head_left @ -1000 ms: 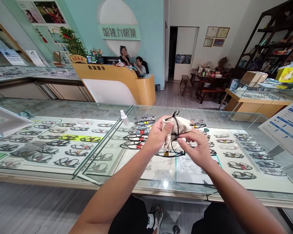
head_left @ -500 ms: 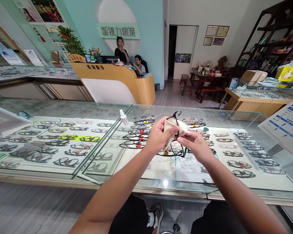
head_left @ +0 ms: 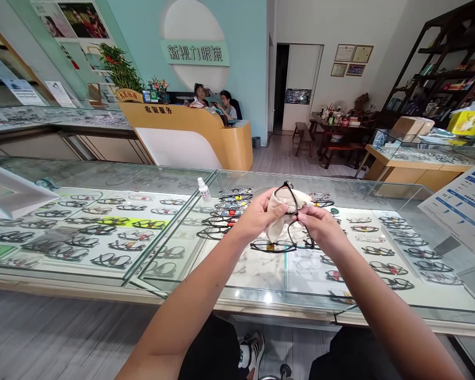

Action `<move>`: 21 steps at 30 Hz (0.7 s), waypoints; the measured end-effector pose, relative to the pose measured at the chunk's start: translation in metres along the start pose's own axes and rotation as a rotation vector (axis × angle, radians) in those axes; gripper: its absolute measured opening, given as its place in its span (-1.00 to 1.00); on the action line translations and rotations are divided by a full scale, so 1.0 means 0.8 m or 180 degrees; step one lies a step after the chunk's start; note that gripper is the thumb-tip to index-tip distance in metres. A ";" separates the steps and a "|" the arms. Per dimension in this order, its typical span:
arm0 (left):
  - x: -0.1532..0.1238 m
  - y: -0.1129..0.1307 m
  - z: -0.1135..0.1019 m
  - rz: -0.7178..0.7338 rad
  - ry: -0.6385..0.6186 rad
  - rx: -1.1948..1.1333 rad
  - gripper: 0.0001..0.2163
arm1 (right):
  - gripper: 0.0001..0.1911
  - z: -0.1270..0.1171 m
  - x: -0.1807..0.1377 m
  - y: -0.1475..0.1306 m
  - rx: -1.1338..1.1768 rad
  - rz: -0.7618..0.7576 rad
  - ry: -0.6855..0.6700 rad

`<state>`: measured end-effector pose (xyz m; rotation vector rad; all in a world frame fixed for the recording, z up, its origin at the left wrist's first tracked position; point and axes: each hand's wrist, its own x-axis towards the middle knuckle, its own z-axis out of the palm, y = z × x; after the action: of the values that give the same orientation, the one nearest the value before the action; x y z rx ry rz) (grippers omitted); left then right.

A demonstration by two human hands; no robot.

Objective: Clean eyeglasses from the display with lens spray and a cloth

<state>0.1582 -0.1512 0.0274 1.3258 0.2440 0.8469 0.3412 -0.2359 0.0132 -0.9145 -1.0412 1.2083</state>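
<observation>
Above the glass counter, my left hand [head_left: 261,215] is closed on a cream cleaning cloth [head_left: 276,228], with the thumb pressing it on one lens of black-framed eyeglasses [head_left: 296,198]. My right hand [head_left: 322,228] pinches the same eyeglasses near the bridge, fingers closed. They are tilted, one lens up in the cloth and the other hanging bare below. The cloth and fingers hide part of the frame. A small white spray bottle [head_left: 203,191] stands on the glass to the left of my hands.
The glass display case [head_left: 245,285] holds rows of eyeglasses beneath my hands. A printed card [head_left: 459,203] stands at right, and a white stand [head_left: 11,190] at left. Beyond is a wooden reception desk [head_left: 235,142] with two people behind it.
The eyeglasses have turned in my hands, and the cloth-wrapped lens now faces me more. My right hand has shifted slightly along the frame. The standing person behind the desk is now lower.
</observation>
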 end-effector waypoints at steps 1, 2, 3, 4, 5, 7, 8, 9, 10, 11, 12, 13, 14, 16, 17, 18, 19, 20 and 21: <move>0.000 -0.001 0.003 0.0039 0.0045 0.0015 -0.51 | -0.70 0.000 0.000 0.000 -0.0033 -0.0002 -0.0047; -0.001 -0.002 0.007 0.0075 0.0132 0.0027 -0.50 | -0.71 0.000 0.000 0.002 -0.0085 -0.0008 -0.0106; -0.001 -0.003 0.011 0.0097 0.0245 0.0037 -0.48 | -0.73 0.001 0.000 0.004 -0.0140 -0.0022 -0.0164; -0.001 -0.005 0.015 0.0109 0.0366 0.0050 -0.48 | -0.74 0.003 -0.001 0.006 -0.0190 -0.0036 -0.0214; -0.002 -0.007 0.019 0.0105 0.0489 0.0072 -0.48 | -0.74 0.005 -0.001 0.009 -0.0226 -0.0042 -0.0250; -0.001 -0.010 0.024 0.0108 0.0733 0.0141 -0.51 | -0.73 0.010 -0.002 0.015 -0.0259 -0.0029 -0.0278; -0.001 -0.011 0.024 0.0126 0.0826 0.0175 -0.51 | -0.71 0.012 -0.003 0.017 -0.0268 -0.0014 -0.0283; 0.000 -0.012 0.023 0.0147 0.0876 0.0195 -0.51 | -0.69 0.013 -0.003 0.018 -0.0278 -0.0001 -0.0280; 0.000 -0.013 0.019 0.0163 0.0871 0.0203 -0.51 | -0.69 0.013 -0.003 0.018 -0.0285 0.0003 -0.0266; 0.001 -0.012 0.015 0.0166 0.0807 0.0201 -0.50 | -0.69 0.012 -0.003 0.017 -0.0282 -0.0007 -0.0237; 0.001 -0.011 0.010 0.0150 0.0696 0.0193 -0.50 | -0.70 0.010 -0.002 0.015 -0.0275 -0.0020 -0.0205; 0.001 -0.009 0.004 0.0111 0.0557 0.0181 -0.51 | -0.70 0.008 -0.001 0.013 -0.0253 -0.0031 -0.0162; 0.001 -0.006 -0.001 0.0050 0.0414 0.0167 -0.53 | -0.71 0.006 -0.001 0.010 -0.0213 -0.0038 -0.0120; 0.000 -0.002 -0.008 -0.0050 0.0183 0.0143 -0.57 | -0.71 0.001 0.001 0.005 -0.0100 -0.0041 -0.0075; -0.001 0.000 -0.008 -0.0070 0.0112 0.0133 -0.56 | -0.70 -0.001 0.001 0.004 -0.0046 -0.0036 -0.0070; -0.002 0.001 -0.008 -0.0071 0.0068 0.0130 -0.54 | -0.70 -0.002 0.001 0.003 -0.0017 -0.0025 -0.0076; -0.002 0.002 -0.005 -0.0051 0.0054 0.0134 -0.51 | -0.69 -0.002 0.001 0.003 -0.0022 -0.0015 -0.0092; -0.002 0.001 -0.002 -0.0018 0.0079 0.0147 -0.49 | -0.70 -0.002 0.001 0.004 -0.0060 -0.0006 -0.0122; -0.003 0.000 0.003 0.0013 0.0139 0.0158 -0.48 | -0.70 0.000 0.001 0.006 -0.0115 -0.0001 -0.0157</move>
<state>0.1581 -0.1542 0.0275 1.3554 0.2984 0.8787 0.3402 -0.2347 0.0087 -0.9163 -1.1055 1.2207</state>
